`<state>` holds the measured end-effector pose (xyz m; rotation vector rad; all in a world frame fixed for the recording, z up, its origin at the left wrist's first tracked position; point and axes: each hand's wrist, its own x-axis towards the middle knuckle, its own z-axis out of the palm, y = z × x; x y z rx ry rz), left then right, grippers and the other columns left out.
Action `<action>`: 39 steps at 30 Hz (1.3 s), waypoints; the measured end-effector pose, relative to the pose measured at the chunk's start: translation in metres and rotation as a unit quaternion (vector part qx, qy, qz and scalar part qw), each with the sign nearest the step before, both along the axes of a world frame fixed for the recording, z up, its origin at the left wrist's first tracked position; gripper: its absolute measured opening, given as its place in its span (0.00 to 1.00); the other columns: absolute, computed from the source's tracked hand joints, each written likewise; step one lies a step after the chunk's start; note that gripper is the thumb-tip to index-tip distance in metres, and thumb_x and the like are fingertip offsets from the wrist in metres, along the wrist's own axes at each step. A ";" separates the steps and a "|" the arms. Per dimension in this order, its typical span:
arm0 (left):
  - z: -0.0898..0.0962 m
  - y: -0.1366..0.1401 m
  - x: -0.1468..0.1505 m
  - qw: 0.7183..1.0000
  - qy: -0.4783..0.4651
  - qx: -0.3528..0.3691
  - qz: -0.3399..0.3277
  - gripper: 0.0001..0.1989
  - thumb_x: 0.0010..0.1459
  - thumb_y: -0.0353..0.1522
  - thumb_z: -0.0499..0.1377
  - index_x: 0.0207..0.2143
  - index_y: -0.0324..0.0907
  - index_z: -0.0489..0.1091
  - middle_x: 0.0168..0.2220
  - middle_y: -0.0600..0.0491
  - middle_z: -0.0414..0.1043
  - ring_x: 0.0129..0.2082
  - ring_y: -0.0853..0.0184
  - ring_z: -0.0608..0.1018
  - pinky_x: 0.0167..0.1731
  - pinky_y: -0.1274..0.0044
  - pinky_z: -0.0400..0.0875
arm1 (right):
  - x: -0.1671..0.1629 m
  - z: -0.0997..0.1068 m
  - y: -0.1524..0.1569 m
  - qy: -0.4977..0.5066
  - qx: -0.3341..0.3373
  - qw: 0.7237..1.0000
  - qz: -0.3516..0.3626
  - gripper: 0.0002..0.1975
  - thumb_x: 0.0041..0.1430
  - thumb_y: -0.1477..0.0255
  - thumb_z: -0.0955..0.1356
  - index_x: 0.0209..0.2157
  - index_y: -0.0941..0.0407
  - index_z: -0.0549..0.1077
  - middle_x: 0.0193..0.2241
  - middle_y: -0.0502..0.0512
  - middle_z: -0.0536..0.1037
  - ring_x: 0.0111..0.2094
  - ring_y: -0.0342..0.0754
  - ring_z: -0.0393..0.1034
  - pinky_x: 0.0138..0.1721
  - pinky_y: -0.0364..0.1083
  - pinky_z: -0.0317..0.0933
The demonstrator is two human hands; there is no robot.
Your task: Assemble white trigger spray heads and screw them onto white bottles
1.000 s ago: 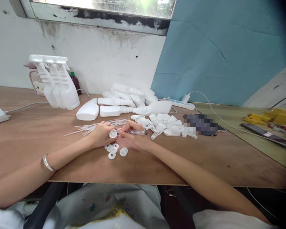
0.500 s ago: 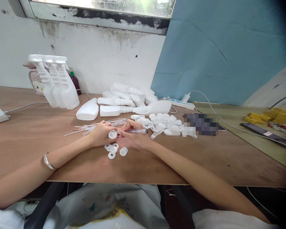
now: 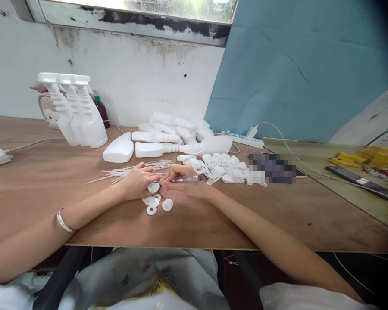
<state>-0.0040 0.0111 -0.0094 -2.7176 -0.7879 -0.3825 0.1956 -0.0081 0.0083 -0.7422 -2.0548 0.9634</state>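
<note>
Between the fingers of my left hand (image 3: pixel 136 183) is a white round cap (image 3: pixel 153 187), its round face turned toward me. My right hand (image 3: pixel 189 186) is closed round a tool with a clear handle (image 3: pixel 190 178), which looks like a screwdriver. Its thin tip points left to the cap, and the fingertips of both hands nearly meet there; whether the tip touches the cap is too small to tell. Just below lie several white ring washers (image 3: pixel 151 209). Thin white tubes (image 3: pixel 161 165) are spread behind my left hand, and white spray trigger heads (image 3: pixel 234 172) are heaped right of my right hand.
White empty-looking bottles (image 3: pixel 158 149) lie piled near the wall. Three spray bottles (image 3: pixel 80 112) stand upright at back left, beside a dark bottle (image 3: pixel 101 110). A power strip (image 3: pixel 245 140) and cable run along the back right. A blurred-out phone (image 3: pixel 300 173) lies at right.
Both hands stay together at the same spot. The cap in my left hand has tilted and dropped slightly, and my right hand with the tool has shifted a little.
</note>
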 end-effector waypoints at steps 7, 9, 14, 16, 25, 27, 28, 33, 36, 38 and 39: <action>0.000 0.000 -0.001 1.000 0.003 0.021 -0.011 0.08 0.53 0.34 0.54 0.34 0.41 0.69 0.30 0.51 0.73 0.32 0.64 0.70 0.33 0.72 0.53 | 0.000 0.004 -0.003 -0.028 0.080 0.996 0.010 0.12 0.51 0.73 0.67 0.20 0.57 0.59 0.21 0.46 0.67 0.25 0.39 0.61 0.25 0.39 0.54; 0.001 -0.001 0.000 1.000 0.008 0.021 -0.009 0.08 0.53 0.34 0.54 0.33 0.40 0.69 0.29 0.51 0.73 0.32 0.64 0.70 0.33 0.72 0.53 | -0.001 0.005 -0.004 -0.035 0.095 0.995 0.012 0.11 0.51 0.75 0.66 0.20 0.57 0.59 0.21 0.46 0.68 0.24 0.39 0.61 0.25 0.39 0.54; 0.002 -0.002 0.000 1.000 0.015 0.015 -0.003 0.06 0.53 0.32 0.54 0.32 0.40 0.69 0.27 0.51 0.72 0.32 0.64 0.70 0.33 0.72 0.54 | -0.003 0.008 -0.009 -0.043 0.121 0.992 0.008 0.08 0.49 0.79 0.64 0.21 0.57 0.61 0.22 0.47 0.70 0.25 0.40 0.63 0.25 0.39 0.55; 0.003 -0.002 0.000 1.000 0.015 0.011 -0.001 0.07 0.53 0.32 0.53 0.32 0.40 0.69 0.27 0.51 0.71 0.32 0.64 0.70 0.33 0.72 0.53 | -0.005 0.009 -0.010 -0.046 0.133 0.990 -0.005 0.09 0.48 0.80 0.64 0.20 0.57 0.61 0.20 0.46 0.68 0.23 0.39 0.61 0.24 0.39 0.54; 0.005 -0.004 0.002 1.000 0.022 -0.004 0.001 0.07 0.53 0.33 0.54 0.32 0.40 0.68 0.28 0.50 0.71 0.33 0.63 0.70 0.33 0.72 0.53 | -0.004 0.011 -0.011 -0.079 0.197 0.977 0.006 0.09 0.49 0.79 0.64 0.20 0.55 0.59 0.19 0.46 0.66 0.22 0.40 0.59 0.25 0.41 0.55; 0.005 -0.004 0.002 1.000 0.026 -0.004 0.007 0.07 0.51 0.33 0.55 0.32 0.40 0.68 0.28 0.49 0.71 0.33 0.62 0.70 0.33 0.72 0.54 | -0.003 0.012 -0.011 -0.093 0.199 0.975 0.027 0.10 0.49 0.79 0.63 0.20 0.54 0.59 0.20 0.46 0.66 0.22 0.40 0.60 0.26 0.41 0.56; 0.005 -0.004 0.002 1.000 0.028 -0.004 0.008 0.07 0.51 0.33 0.55 0.32 0.40 0.68 0.28 0.49 0.71 0.33 0.62 0.70 0.33 0.72 0.54 | -0.003 0.013 -0.011 -0.096 0.198 0.975 0.030 0.10 0.49 0.79 0.63 0.20 0.54 0.59 0.20 0.47 0.66 0.23 0.40 0.60 0.26 0.41 0.56; 0.007 -0.006 0.003 0.999 0.038 0.000 0.010 0.07 0.52 0.33 0.55 0.32 0.39 0.68 0.29 0.48 0.71 0.34 0.61 0.70 0.33 0.72 0.53 | -0.003 0.018 -0.011 -0.098 0.186 0.978 -0.008 0.10 0.48 0.79 0.65 0.18 0.55 0.61 0.19 0.46 0.66 0.21 0.39 0.58 0.24 0.41 0.54; 0.008 -0.007 0.003 0.999 0.039 -0.004 0.009 0.07 0.52 0.34 0.55 0.32 0.39 0.68 0.30 0.48 0.71 0.35 0.61 0.70 0.33 0.72 0.53 | -0.003 0.021 -0.013 -0.098 0.160 0.982 -0.020 0.09 0.47 0.80 0.65 0.19 0.56 0.61 0.18 0.46 0.66 0.20 0.38 0.56 0.22 0.40 0.52; 0.008 -0.008 0.003 0.999 0.040 -0.008 0.009 0.08 0.52 0.34 0.55 0.33 0.39 0.68 0.30 0.48 0.71 0.35 0.60 0.70 0.33 0.72 0.53 | -0.004 0.021 -0.014 -0.097 0.161 0.982 -0.016 0.09 0.47 0.80 0.65 0.19 0.56 0.61 0.18 0.46 0.65 0.20 0.38 0.57 0.23 0.40 0.52; 0.009 -0.008 0.002 0.999 0.041 -0.009 0.009 0.08 0.52 0.34 0.55 0.33 0.39 0.68 0.30 0.48 0.71 0.36 0.60 0.70 0.33 0.72 0.53 | -0.004 0.020 -0.014 -0.096 0.167 0.981 -0.009 0.09 0.47 0.80 0.64 0.19 0.56 0.61 0.19 0.46 0.65 0.21 0.39 0.57 0.23 0.41 0.53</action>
